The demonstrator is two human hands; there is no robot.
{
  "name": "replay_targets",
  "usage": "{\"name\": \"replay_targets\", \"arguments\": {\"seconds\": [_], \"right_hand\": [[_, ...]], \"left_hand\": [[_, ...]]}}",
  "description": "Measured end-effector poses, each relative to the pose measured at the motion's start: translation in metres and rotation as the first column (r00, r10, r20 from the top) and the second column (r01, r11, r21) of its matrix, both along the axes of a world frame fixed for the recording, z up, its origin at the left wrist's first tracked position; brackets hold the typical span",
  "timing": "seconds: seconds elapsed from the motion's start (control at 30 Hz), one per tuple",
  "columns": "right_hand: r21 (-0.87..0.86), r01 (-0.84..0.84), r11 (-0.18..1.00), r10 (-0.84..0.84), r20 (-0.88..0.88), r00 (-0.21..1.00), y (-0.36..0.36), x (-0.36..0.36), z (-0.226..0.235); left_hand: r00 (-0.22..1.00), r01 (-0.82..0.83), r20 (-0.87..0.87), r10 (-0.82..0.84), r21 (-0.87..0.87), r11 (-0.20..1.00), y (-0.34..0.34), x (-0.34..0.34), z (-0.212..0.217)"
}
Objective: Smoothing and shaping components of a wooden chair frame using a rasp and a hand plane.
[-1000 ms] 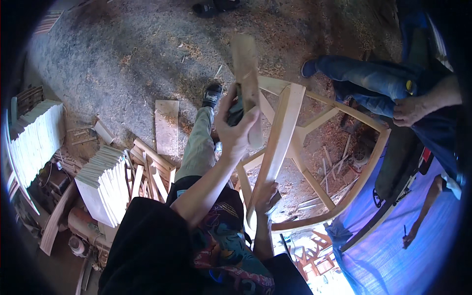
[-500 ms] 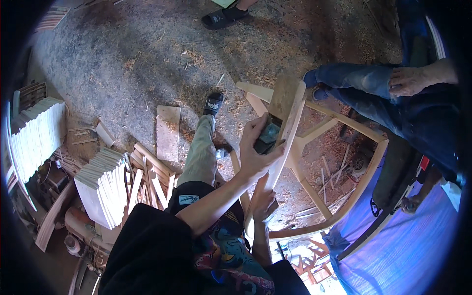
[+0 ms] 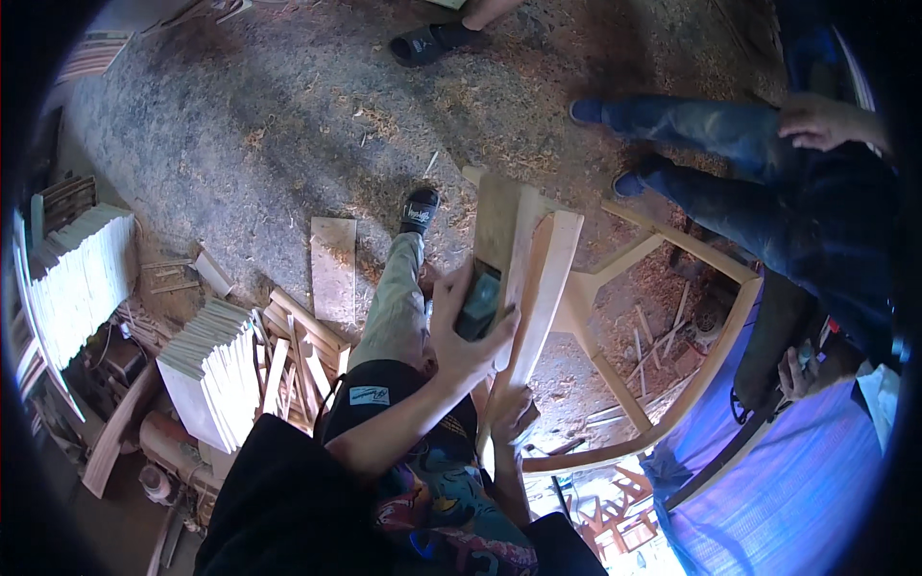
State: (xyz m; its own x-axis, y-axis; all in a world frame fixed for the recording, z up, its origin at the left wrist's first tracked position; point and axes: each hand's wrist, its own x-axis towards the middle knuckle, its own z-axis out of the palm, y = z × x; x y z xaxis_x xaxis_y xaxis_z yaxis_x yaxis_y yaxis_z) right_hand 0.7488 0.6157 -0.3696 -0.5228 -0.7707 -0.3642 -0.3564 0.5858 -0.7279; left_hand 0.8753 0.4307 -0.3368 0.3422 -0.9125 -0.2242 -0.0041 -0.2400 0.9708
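My left hand [image 3: 469, 331] is closed around a wooden hand plane [image 3: 497, 226] with a dark metal part in its middle. The plane stands nearly upright in the view, beside the left edge of a pale wooden rail [image 3: 552, 269]; whether they touch I cannot tell. That rail belongs to a curved wooden chair frame [image 3: 706, 370]. Lower down, my right hand [image 3: 514, 415] wraps its fingers round the near part of the same rail. Part of the frame is hidden behind the plane and my hands.
Another person in blue jeans [image 3: 701, 130] sits at the right. Stacked pale boards [image 3: 206, 370] and loose wood offcuts [image 3: 298, 350] lie at the left. Wood shavings litter the floor [image 3: 288, 144]. A blue sheet [image 3: 759, 470] covers the lower right.
The plane has shifted left, from over the rail to beside it, uncovering more of the rail. My right hand stays on the rail. The other person's legs have moved apart.
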Motion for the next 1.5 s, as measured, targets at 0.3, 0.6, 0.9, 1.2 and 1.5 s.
{"name": "replay_targets", "arguments": {"seconds": [0.3, 0.6, 0.9, 1.2, 1.5], "right_hand": [[-0.013, -0.084, 0.996, 0.082, -0.080, 0.993, -0.013, 0.000, 0.006], [0.159, -0.708, 0.688, 0.649, -0.572, 0.502, -0.129, -0.074, 0.072], [0.552, -0.829, -0.095, 0.869, -0.361, -0.340, -0.373, -0.219, 0.163], [0.103, -0.736, 0.669, 0.626, -0.613, 0.483, -0.214, -0.153, 0.107], [0.194, 0.559, 0.806, -0.502, 0.726, 0.471, 0.040, -0.035, -0.024]], "left_hand": [[0.991, 0.092, 0.105, -0.082, -0.102, 0.990, -0.016, -0.026, -0.002], [0.997, 0.047, 0.065, -0.039, -0.115, 0.992, -0.063, -0.031, -0.008], [0.988, 0.024, 0.157, 0.014, -0.238, 0.971, -0.027, -0.026, 0.011], [0.965, 0.065, 0.262, -0.026, -0.141, 0.988, -0.096, -0.030, 0.006], [0.989, 0.046, 0.147, -0.030, -0.107, 0.993, -0.048, -0.034, -0.010]]}}
